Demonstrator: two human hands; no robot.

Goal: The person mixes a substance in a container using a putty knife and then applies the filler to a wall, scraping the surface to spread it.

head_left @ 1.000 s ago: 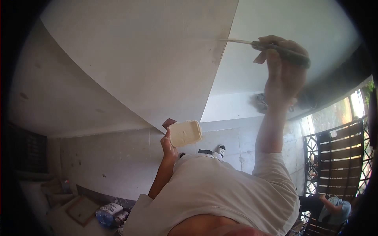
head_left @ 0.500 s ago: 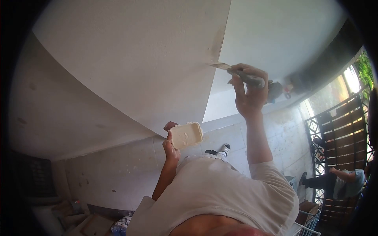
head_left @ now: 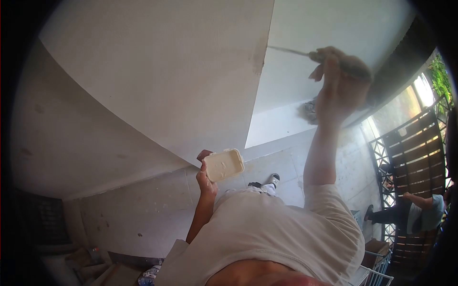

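My left hand grips a shallow cream-coloured tray by its side, its open face showing pale paste inside. A reddish-brown object shows beside the tray at my fingers. Up at the right, my right hand is closed around the dark handle of a putty knife. The knife's thin blade points left, its tip at or close to the corner edge of the white wall, where a brownish, rough patch runs along the edge. Motion blurs the hand and handle.
Beyond my right forearm hangs or lies a blurred grey object. A slatted gate stands at the right, with another person near it. Boxes lie at the lower left; a metal rack stands at the lower right.
My right hand has moved up and to the right with the putty knife, which now reaches the corner edge from the right side. My left hand and the tray have hardly shifted.
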